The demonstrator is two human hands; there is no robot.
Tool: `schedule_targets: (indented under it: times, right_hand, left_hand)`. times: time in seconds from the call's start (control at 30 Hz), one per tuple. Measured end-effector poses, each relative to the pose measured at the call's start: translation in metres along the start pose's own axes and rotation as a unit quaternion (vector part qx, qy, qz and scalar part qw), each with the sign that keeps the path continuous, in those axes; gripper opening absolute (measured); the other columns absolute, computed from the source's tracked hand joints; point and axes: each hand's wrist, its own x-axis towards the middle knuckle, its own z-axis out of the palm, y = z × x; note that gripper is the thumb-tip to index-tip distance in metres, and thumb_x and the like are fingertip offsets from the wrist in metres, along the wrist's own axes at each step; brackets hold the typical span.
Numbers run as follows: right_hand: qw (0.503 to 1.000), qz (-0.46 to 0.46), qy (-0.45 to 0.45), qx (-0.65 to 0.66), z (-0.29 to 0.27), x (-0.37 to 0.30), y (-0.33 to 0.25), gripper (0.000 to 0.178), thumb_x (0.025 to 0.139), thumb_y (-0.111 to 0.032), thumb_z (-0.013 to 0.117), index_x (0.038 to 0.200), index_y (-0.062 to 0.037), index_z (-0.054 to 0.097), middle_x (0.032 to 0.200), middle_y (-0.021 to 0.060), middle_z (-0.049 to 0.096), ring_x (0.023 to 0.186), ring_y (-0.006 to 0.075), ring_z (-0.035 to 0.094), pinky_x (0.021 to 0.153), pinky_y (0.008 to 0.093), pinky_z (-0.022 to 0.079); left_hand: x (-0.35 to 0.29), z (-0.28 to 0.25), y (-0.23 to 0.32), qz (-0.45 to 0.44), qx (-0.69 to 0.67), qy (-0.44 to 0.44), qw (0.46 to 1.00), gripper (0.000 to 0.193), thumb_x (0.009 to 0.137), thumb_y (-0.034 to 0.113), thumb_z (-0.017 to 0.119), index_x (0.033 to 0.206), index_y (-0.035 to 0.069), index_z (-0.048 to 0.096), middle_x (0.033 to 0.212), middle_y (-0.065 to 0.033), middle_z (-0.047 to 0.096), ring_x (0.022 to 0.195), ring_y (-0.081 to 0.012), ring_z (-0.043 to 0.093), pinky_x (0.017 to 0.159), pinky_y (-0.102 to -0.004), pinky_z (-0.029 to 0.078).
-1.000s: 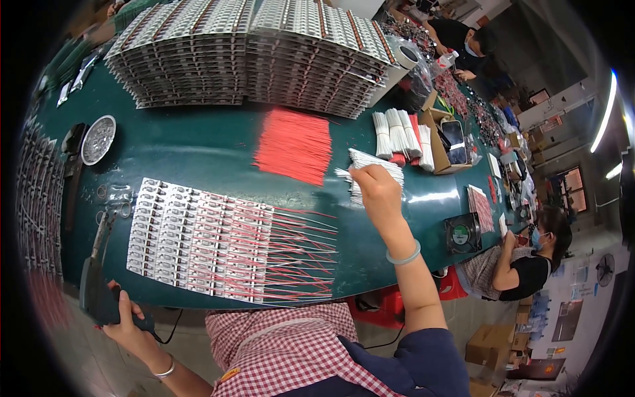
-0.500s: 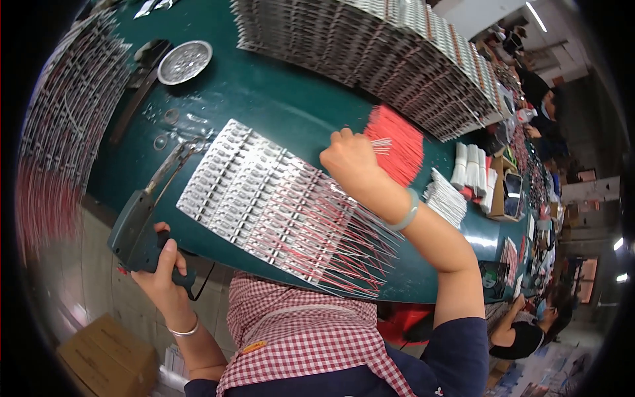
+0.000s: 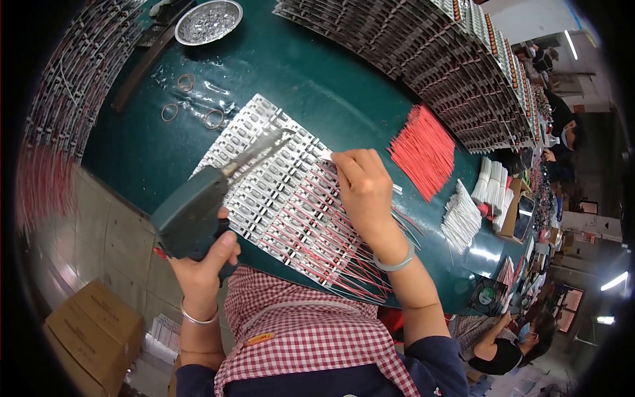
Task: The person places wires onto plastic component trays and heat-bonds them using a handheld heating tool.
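My left hand (image 3: 204,271) is wrapped round the grip of a dark green soldering gun (image 3: 188,212), its metal tip over the panel. That panel (image 3: 248,188) lies tilted on the green table, covered with rows of small metal parts. Red and white wires (image 3: 331,245) stick out from its right and near side. My right hand (image 3: 367,188) is closed in a pinch at the panel's upper right edge. White wires (image 3: 397,189) show beside its palm, and a white end shows at its fingertips; how many it holds is hidden.
A pile of red wires (image 3: 423,152) and one of white wires (image 3: 462,218) lie to the right. Tall stacks of panels (image 3: 423,59) stand behind and at far left (image 3: 79,99). A metal bowl (image 3: 209,23) sits at the back left. People work at the far right.
My right hand has moved from the red wire pile to the panel with white wires. The soldering gun in my left hand has moved right, its tip now over the panel.
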Motion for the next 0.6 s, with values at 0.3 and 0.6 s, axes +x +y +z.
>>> schedule_targets:
  times: [0.3,0.6]
  right_hand:
    - [1.000,-0.009,0.006,-0.006,0.007,-0.011,-0.003,0.026,0.074,0.008,0.072,0.099,0.0012,0.071,0.090,0.0104,0.064,0.079,0.0264,0.060,0.067,0.0371,0.051]
    - [1.000,-0.022,-0.012,-0.002,0.007,-0.014,0.000,0.036,0.069,0.007,0.064,0.105,0.0053,0.065,0.096,0.0140,0.060,0.083,0.0276,0.056,0.070,0.0356,0.050]
  left_hand:
    - [-0.005,0.020,-0.016,0.030,0.136,-0.060,0.988,0.024,0.081,0.001,0.079,0.102,-0.006,0.070,0.089,-0.0049,0.072,0.074,-0.0085,0.063,0.068,-0.0254,0.052]
    - [0.005,0.030,-0.019,0.145,0.250,-0.118,0.950,0.021,0.081,0.000,0.077,0.101,-0.005,0.069,0.087,-0.0097,0.070,0.073,-0.0146,0.066,0.066,-0.0265,0.051]
